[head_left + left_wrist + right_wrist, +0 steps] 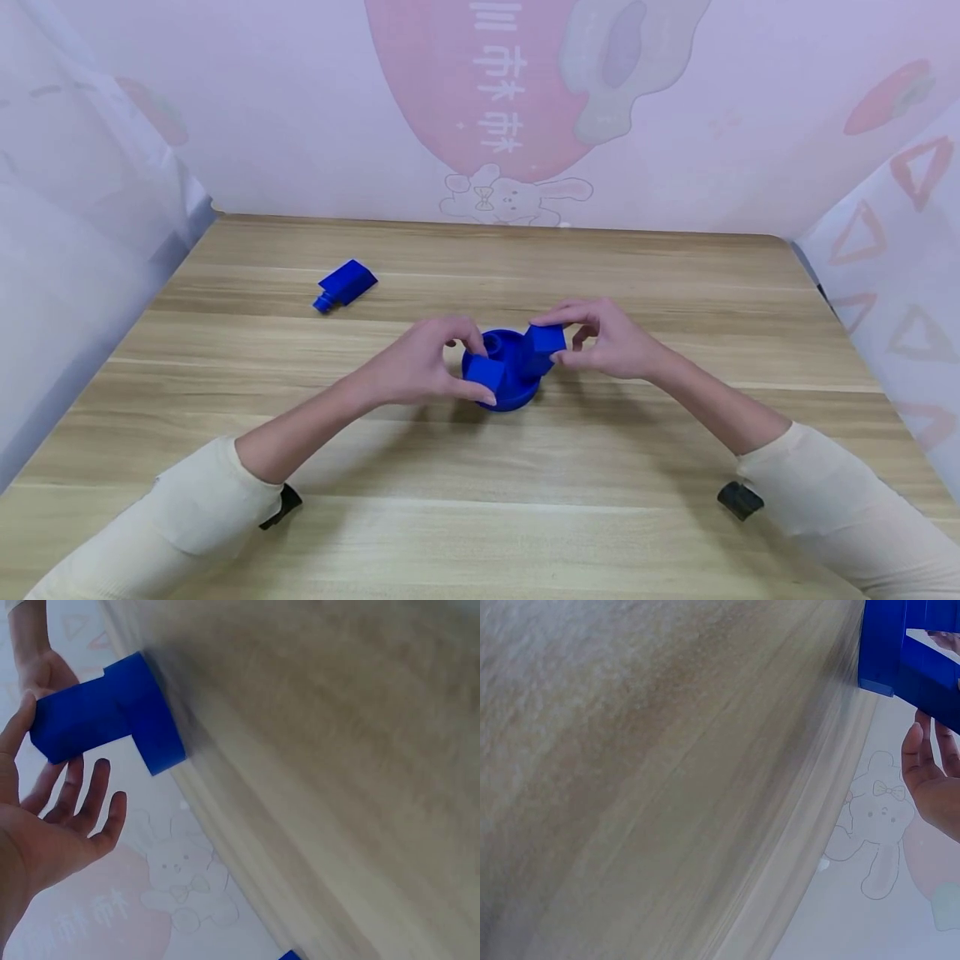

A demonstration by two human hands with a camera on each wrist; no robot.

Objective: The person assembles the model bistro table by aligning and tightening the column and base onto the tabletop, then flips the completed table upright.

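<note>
A round blue base (512, 395) with a raised rim stands on the table, an open round socket showing near its far left side. My left hand (431, 362) pinches a blue block (485, 372) with a square top between thumb and index finger, upright over the base's left part. On the right, my right hand (613, 340) holds a second blue block (546, 340) by its upper end; it leans outward over the base. The lower ends of both blocks are hidden. In the left wrist view the left block (75, 720) meets the base (155, 712).
A third blue block (349, 281) with a ridged round neck lies on its side at the back left of the wooden table (525, 517). Printed white panels (300, 108) stand behind the table and along both sides. Dark straps (740, 500) sit by the sleeves.
</note>
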